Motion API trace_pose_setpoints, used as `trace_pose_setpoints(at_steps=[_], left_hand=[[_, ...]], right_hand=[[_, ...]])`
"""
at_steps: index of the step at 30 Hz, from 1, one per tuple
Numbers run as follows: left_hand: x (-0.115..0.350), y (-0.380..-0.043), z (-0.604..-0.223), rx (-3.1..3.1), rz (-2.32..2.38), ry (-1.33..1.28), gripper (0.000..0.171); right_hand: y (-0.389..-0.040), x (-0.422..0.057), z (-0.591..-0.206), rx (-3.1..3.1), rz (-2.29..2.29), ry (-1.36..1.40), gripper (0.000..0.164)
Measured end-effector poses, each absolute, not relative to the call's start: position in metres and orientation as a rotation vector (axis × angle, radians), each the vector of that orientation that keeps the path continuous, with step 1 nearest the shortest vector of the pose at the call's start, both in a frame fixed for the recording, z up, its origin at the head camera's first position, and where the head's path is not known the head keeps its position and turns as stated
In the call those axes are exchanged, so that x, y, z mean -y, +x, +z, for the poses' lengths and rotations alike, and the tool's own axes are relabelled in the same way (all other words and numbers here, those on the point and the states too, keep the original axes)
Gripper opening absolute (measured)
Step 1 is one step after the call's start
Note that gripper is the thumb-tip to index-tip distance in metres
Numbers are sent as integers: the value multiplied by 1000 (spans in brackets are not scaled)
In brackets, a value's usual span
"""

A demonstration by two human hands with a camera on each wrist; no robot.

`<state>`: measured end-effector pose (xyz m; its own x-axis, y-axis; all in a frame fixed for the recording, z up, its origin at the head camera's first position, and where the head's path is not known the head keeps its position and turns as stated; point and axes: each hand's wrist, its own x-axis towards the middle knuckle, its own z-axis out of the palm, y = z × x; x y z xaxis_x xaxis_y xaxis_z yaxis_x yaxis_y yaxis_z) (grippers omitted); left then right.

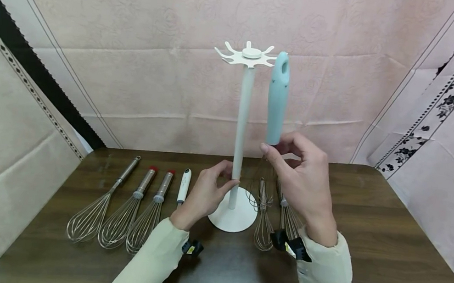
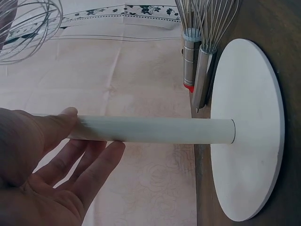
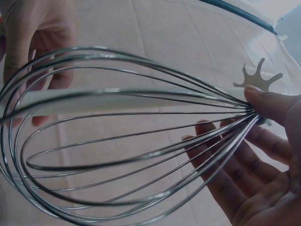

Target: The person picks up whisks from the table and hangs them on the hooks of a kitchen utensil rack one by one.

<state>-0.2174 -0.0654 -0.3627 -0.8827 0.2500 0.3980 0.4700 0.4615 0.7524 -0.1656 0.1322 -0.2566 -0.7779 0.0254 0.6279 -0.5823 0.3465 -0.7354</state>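
A white stand has a round base (image 1: 226,223), an upright pole (image 1: 243,115) and a ring of curved hooks (image 1: 245,60) on top. My left hand (image 1: 205,195) grips the lower pole, thumb on one side and fingers on the other. To the right of the stand, my right hand (image 1: 305,179) pinches a whisk with a light blue handle (image 1: 277,103), where the handle meets the wires. Its handle points up, and the wire loops (image 3: 113,167) hang below the hand. The handle's top, with a hole, is beside one hook; I cannot tell whether they touch.
Several whisks lie on the brown wooden table (image 1: 386,250): steel ones (image 1: 90,219) at the left, a white-handled one (image 1: 184,185) partly behind my left arm, and more (image 1: 263,233) right of the base. A pale cloth (image 1: 154,83) hangs behind the table.
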Motion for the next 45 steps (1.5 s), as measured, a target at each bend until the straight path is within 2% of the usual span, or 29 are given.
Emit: trace_pose_setpoints(at_steps=[24, 38, 45], left_hand=[[66, -218, -366, 2501, -1384, -640, 24], [70, -219, -364, 2512, -1369, -629, 22], [67, -219, -366, 2527, -1373, -641, 23]], right_hand=[[-179, -122, -267, 2168, 1485, 527, 24], [-182, -152, -264, 2358, 1277, 538, 28], [-181, -176, -266, 2550, 1144, 369, 33]])
